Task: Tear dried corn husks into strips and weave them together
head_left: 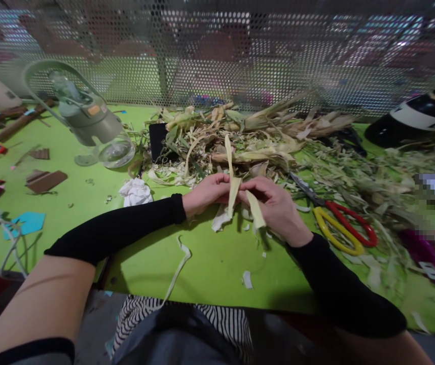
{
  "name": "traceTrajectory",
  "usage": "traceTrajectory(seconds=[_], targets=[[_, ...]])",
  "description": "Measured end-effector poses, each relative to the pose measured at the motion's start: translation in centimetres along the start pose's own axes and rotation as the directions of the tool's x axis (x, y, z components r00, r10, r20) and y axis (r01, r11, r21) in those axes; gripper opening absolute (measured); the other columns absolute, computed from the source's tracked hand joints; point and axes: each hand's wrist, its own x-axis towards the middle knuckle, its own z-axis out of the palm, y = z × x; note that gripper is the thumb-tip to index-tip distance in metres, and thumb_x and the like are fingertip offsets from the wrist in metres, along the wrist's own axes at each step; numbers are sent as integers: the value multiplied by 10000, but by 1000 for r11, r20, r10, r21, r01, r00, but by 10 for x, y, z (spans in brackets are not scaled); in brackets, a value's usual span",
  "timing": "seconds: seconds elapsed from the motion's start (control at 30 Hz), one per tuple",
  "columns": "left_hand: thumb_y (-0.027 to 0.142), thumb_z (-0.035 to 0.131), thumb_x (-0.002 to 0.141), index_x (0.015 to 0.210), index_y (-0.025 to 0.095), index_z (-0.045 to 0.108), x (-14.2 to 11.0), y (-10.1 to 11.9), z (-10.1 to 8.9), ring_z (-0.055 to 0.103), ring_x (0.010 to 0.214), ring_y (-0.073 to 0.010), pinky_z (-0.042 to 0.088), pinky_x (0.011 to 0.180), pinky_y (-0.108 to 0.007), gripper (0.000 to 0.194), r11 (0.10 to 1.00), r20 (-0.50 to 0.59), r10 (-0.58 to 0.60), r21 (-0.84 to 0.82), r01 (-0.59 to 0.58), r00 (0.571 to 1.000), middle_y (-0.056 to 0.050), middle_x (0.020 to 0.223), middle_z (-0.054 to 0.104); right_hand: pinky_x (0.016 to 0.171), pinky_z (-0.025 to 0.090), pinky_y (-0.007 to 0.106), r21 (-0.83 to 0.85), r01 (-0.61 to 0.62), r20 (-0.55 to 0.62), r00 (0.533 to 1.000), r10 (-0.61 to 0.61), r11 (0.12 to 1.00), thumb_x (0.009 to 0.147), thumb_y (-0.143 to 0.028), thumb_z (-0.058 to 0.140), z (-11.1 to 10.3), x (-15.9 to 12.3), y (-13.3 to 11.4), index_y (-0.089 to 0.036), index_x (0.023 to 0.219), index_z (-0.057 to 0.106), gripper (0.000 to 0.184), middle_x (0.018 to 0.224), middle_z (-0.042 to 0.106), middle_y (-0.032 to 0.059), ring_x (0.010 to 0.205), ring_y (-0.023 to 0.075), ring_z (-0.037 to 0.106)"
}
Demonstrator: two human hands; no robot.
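Note:
Both hands meet over the green table (217, 263), fingers closed on a pale corn husk strip (233, 190). My left hand (208, 192) pinches it from the left, and one end of the strip sticks up above the fingers. My right hand (274, 205) grips from the right, with another husk piece (255, 209) hanging over its fingers. The fingertips partly hide each other where they come together. Scissors (339, 223) with red and yellow handles lie right of my right hand. Behind the hands is a heap of dried husks (240, 132).
A bottle with a loop handle (92, 121) stands at the left, near crumpled tissue (136, 192). A black phone-like slab (158, 142) leans in the heap. A dark bottle (415, 119) is at the far right. Perforated metal mesh (217, 56) borders the table's back.

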Motion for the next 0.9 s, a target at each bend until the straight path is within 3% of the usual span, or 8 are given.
traceTrajectory(seconds=[0.13,0.23,0.33,0.5,0.63,0.9], targets=[[88,641,926,867,134,531,-3,-1,-1,660,593,-58,542,652,-193,132,999,91,27,41,-31,996,11,674,675,691,514,364,-181,92,-3,996,-94,979,927,-425,645,-5,1,3,-252,944,780,220,872,724,65,751,214,638],[43,546,960,864,136,501,-5,-2,1,679,648,-58,548,695,-201,140,998,149,32,45,-40,988,-9,701,693,813,537,404,-191,11,-56,998,-22,982,969,-420,575,-5,2,8,-229,1078,776,298,1090,766,92,913,248,688],[20,506,964,848,143,484,-6,-2,3,679,659,-62,552,728,-224,170,998,116,13,67,-21,993,-14,697,692,794,549,392,-160,-58,-80,996,46,985,983,-451,549,-3,2,9,-211,1068,778,342,1226,746,96,899,233,694],[40,563,942,903,135,522,-6,-3,3,669,663,-74,543,752,-254,110,995,114,41,86,-51,993,-8,720,673,658,527,338,-186,86,1,996,-87,979,932,-393,643,0,1,6,-238,1136,763,283,915,728,60,734,192,630],[83,618,919,925,132,541,-4,-7,2,661,670,-85,532,763,-283,92,989,96,83,112,-94,992,-9,753,665,712,529,367,-209,208,52,978,-201,956,957,-336,583,1,2,7,-262,1109,785,263,897,721,66,805,214,651],[118,716,870,937,131,555,-2,-12,-1,658,746,-92,524,817,-291,175,990,192,76,106,-98,978,-17,798,668,676,494,353,-250,96,-54,992,-113,964,933,-376,649,2,-1,5,-251,948,765,171,823,685,49,709,195,600]])
